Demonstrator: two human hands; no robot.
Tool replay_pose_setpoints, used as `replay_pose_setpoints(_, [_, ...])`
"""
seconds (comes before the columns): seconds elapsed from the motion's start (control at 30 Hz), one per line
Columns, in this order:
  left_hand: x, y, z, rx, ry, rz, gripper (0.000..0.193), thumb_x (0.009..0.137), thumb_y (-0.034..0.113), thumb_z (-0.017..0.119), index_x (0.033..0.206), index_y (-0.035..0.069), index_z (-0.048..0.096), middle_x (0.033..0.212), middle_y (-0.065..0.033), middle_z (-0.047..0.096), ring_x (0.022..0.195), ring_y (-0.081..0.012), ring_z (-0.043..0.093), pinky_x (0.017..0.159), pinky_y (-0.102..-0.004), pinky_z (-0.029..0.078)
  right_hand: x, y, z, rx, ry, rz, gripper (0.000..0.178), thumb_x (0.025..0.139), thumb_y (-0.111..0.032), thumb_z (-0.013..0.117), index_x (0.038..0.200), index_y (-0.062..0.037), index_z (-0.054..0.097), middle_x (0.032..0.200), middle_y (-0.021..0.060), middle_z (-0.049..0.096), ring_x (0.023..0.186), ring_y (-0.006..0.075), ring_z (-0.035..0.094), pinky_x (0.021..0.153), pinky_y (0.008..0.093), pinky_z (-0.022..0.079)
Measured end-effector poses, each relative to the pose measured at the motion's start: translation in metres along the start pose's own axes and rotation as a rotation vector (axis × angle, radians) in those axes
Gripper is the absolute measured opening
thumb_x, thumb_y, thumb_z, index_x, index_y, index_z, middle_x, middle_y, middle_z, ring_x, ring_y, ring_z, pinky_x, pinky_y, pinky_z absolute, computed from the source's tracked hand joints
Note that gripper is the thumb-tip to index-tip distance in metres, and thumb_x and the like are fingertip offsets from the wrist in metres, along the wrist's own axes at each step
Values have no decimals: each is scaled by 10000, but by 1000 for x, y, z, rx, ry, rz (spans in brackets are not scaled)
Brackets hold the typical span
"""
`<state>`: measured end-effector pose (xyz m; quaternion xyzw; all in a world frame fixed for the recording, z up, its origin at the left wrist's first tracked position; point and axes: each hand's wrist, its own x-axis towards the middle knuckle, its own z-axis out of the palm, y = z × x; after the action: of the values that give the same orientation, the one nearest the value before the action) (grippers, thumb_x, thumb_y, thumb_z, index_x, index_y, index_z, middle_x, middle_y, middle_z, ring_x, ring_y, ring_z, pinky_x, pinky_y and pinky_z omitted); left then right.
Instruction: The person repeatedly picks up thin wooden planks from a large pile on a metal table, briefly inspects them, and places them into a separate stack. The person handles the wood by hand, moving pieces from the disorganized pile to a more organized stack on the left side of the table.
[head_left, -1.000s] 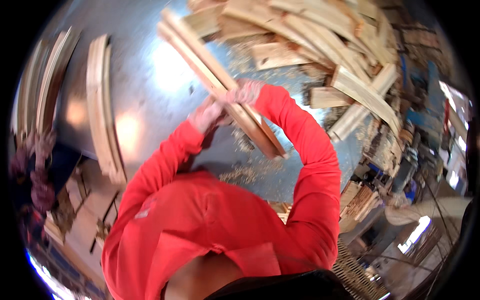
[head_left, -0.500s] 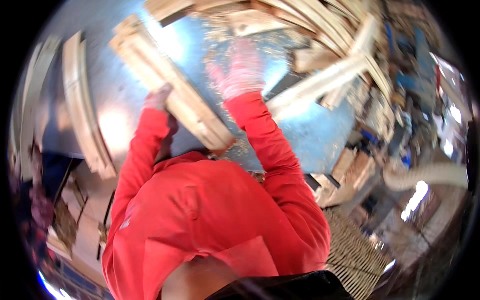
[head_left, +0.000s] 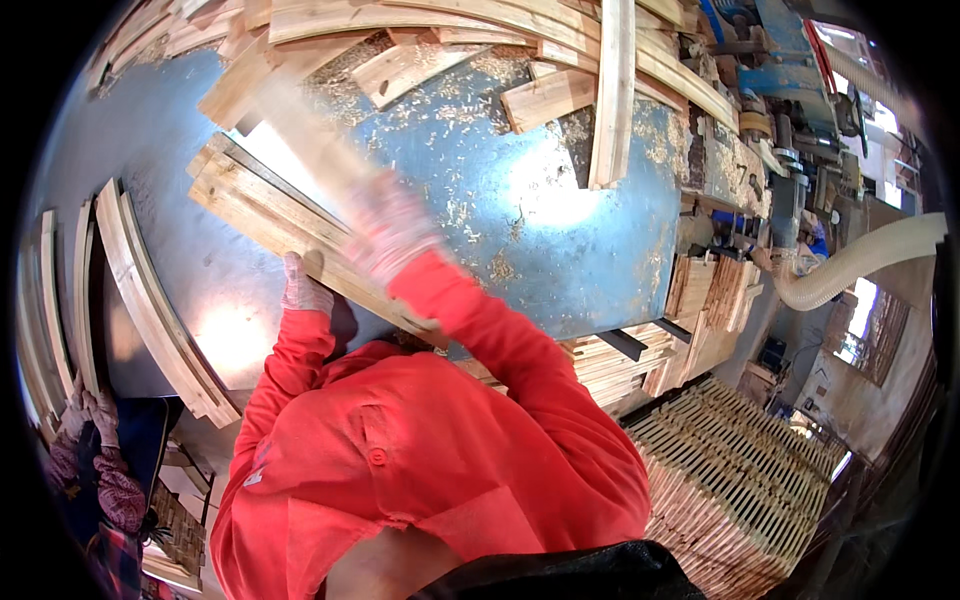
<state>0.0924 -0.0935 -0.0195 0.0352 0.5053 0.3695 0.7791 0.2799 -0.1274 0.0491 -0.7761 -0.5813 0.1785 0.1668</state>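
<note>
My right hand [head_left: 392,228], in a pale striped work glove, is blurred by motion. It grips the near end of a wooden board [head_left: 305,125], smeared too, slanting away to the far left above the table. Under it lies a small stack of long wooden planks [head_left: 245,210], set diagonally on the metal tabletop [head_left: 450,190]. Also gloved, my left hand [head_left: 304,287] holds the stack's near edge, its thumb showing against the wood. The other fingers of that hand are partly hidden.
Loose boards [head_left: 400,20] pile along the far side among wood shavings. One plank [head_left: 612,95] points toward me at right. More planks [head_left: 150,285] stand at left, near another person's gloved hands [head_left: 90,412]. A ribbed hose [head_left: 850,275] and stacked slats [head_left: 735,470] lie right.
My right hand has moved from the shavings leftward and nearer, and now grips a board. My left hand stays at the stack's near edge. The view has turned.
</note>
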Motion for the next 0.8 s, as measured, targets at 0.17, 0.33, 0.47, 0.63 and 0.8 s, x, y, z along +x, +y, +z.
replay_pose_setpoints(0.17, [5, 8, 9, 424, 245, -33, 533, 853, 404, 687, 1212, 31, 561, 1098, -92, 579, 949, -222, 577, 828, -359, 494, 22, 54, -45, -77, 175, 59, 1063, 680, -608, 698, 1446, 5, 290, 1450, 231, 358, 1311, 362, 387, 1118, 457, 278])
replay_pose_setpoints(0.33, [27, -4, -16, 483, 200, 46, 535, 850, 284, 715, 1268, -11, 558, 1232, -69, 582, 1132, -174, 521, 1041, -300, 345, 56, 277, -179, -365, 279, 913, 1272, 626, -562, 785, 1512, -56, 25, 1488, 292, 268, 1320, 371, 393, 1083, 407, 335])
replay_pose_setpoints(0.47, [29, -3, -25, 601, 153, 100, 500, 851, 346, 692, 1193, -8, 605, 1103, -78, 608, 962, -191, 551, 872, -305, 442, 78, 283, -157, -248, 110, 858, 1223, 664, -383, 802, 1512, -76, -24, 1443, 295, 336, 1261, 381, 465, 1040, 406, 405])
replay_pose_setpoints(0.63, [46, 1, -35, 1117, 250, 40, 335, 884, 257, 611, 1198, 142, 626, 1113, -133, 646, 1026, -255, 609, 862, -336, 488, 36, 199, -128, 805, 99, 438, 1005, 656, -344, 788, 1449, -7, 269, 1269, 220, 514, 1028, 347, 608, 906, 424, 500])
replay_pose_setpoints(0.8, [28, 35, -22, 970, 193, 240, 384, 901, 353, 560, 1180, 100, 637, 1106, -188, 660, 994, -302, 639, 850, -358, 486, -3, 62, -111, 1828, -389, 333, 988, 558, -420, 799, 1347, 14, 394, 1158, 188, 559, 932, 318, 622, 813, 463, 543])
